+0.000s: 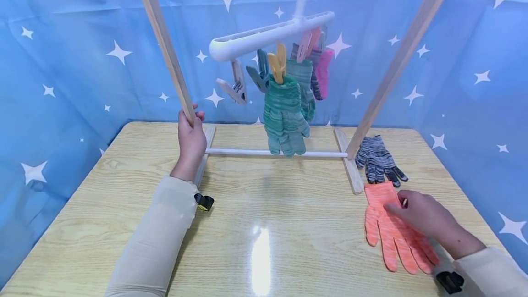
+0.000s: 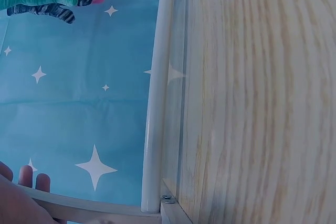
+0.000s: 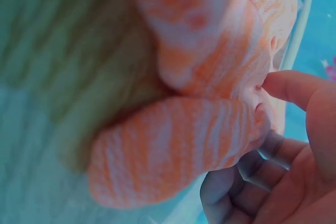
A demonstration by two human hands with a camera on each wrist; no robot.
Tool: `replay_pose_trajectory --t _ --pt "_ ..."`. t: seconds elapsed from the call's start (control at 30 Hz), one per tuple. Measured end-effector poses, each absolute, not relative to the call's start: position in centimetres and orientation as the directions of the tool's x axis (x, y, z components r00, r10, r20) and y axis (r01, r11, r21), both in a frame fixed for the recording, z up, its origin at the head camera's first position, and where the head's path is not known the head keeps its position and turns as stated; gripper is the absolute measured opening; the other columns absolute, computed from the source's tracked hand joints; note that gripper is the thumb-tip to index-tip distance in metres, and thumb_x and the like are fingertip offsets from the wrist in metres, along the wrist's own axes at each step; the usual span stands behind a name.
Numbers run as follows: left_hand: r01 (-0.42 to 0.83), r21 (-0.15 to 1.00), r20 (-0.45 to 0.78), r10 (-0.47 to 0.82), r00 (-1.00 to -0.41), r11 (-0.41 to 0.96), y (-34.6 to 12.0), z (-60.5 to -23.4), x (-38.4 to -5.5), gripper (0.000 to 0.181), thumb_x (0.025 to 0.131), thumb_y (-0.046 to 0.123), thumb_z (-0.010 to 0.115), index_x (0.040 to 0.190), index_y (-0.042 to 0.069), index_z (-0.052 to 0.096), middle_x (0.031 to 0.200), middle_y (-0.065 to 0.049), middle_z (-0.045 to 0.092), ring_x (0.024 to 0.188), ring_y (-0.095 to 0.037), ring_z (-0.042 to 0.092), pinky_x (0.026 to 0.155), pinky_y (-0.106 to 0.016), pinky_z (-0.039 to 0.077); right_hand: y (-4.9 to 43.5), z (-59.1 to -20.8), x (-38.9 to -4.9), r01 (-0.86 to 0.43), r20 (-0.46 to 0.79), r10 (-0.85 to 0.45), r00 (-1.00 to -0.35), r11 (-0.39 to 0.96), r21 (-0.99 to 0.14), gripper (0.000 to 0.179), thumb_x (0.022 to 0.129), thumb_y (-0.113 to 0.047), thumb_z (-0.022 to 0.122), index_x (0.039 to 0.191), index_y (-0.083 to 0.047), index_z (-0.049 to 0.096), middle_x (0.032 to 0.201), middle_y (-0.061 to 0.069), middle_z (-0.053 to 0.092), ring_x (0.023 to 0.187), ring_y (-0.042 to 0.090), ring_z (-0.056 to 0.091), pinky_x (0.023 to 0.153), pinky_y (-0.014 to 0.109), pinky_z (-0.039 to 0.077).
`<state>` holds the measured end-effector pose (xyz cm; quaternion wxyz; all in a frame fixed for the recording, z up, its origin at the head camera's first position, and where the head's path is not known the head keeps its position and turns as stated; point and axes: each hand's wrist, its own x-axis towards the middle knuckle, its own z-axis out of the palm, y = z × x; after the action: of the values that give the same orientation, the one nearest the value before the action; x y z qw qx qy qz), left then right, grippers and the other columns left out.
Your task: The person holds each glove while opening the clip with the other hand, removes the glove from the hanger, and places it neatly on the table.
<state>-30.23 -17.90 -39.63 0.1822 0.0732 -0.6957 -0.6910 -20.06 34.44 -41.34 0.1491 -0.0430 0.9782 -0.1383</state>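
The fingers point(image 3: 291, 86) of your right hand point(image 1: 422, 214) pinch the orange glove point(image 1: 385, 221) on the worktop point(image 1: 305, 233) — just beside a grey glove point(image 1: 374, 159). Your left hand point(image 1: 192, 139) grips the stand point(image 1: 163, 40) — a green glove point(image 1: 285, 113) hangs clipped from the hanger point(image 1: 255, 40).

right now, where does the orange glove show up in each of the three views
Head: orange glove at lower right, on the table, with the right hand on it.
Left wrist: not in this picture.
Right wrist: orange glove large, from the top edge down through the middle.
Shared landmark: the starry blue backdrop, behind the table in head, left in left wrist, right in right wrist.
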Motion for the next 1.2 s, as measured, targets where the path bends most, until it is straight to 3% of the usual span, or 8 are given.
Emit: replay_pose_trajectory --t 0.37,0.63,0.8,1.2 --pt "0.167 0.985 0.168 -0.345 -0.924 0.031 -17.9 -39.6 -30.3 0.036 0.110 0.017 0.032 0.146 0.020 0.037 0.121 0.004 0.050 0.133 -0.017 0.047 0.115 -0.037 0.030 34.3 -39.9 -20.0 -0.007 -0.249 -0.070 -0.966 0.970 -0.244 0.037 0.099 -0.042 0.057 0.099 -0.005 0.065 0.069 -0.001 0.060 0.057 0.017 0.049 0.049 0.033 0.037" --pt "0.157 0.987 0.159 -0.350 -0.923 0.032 -17.9 -39.6 -30.3 0.037 0.110 0.017 0.032 0.146 0.020 0.037 0.122 0.004 0.051 0.135 -0.021 0.046 0.115 -0.038 0.030 32.1 -38.3 -19.5 -0.128 0.019 -0.127 -0.992 0.962 -0.240 0.027 0.101 -0.032 0.057 0.091 -0.008 0.065 0.060 -0.002 0.052 0.049 0.015 0.041 0.044 0.030 0.030" --pt "0.156 0.987 0.159 -0.357 -0.921 0.036 -18.0 -39.6 -30.2 0.037 0.110 0.016 0.033 0.146 0.019 0.038 0.121 0.003 0.051 0.132 -0.019 0.047 0.115 -0.038 0.031 29.7 -37.2 -19.4 -0.209 0.127 -0.182 -0.975 0.945 -0.252 0.019 0.099 -0.026 0.060 0.090 -0.012 0.066 0.068 -0.004 0.059 0.045 0.011 0.036 0.042 0.029 0.029" --pt "0.147 0.988 0.152 -0.362 -0.920 0.040 -18.0 -39.8 -30.4 0.035 0.110 0.016 0.033 0.144 0.021 0.039 0.121 0.003 0.051 0.130 -0.015 0.048 0.116 -0.038 0.030 23.7 -35.0 -20.1 -0.354 0.327 -0.236 -0.915 0.859 -0.369 0.014 0.100 -0.026 0.060 0.102 -0.016 0.069 0.081 -0.001 0.066 0.063 0.010 0.054 0.051 0.026 0.040"
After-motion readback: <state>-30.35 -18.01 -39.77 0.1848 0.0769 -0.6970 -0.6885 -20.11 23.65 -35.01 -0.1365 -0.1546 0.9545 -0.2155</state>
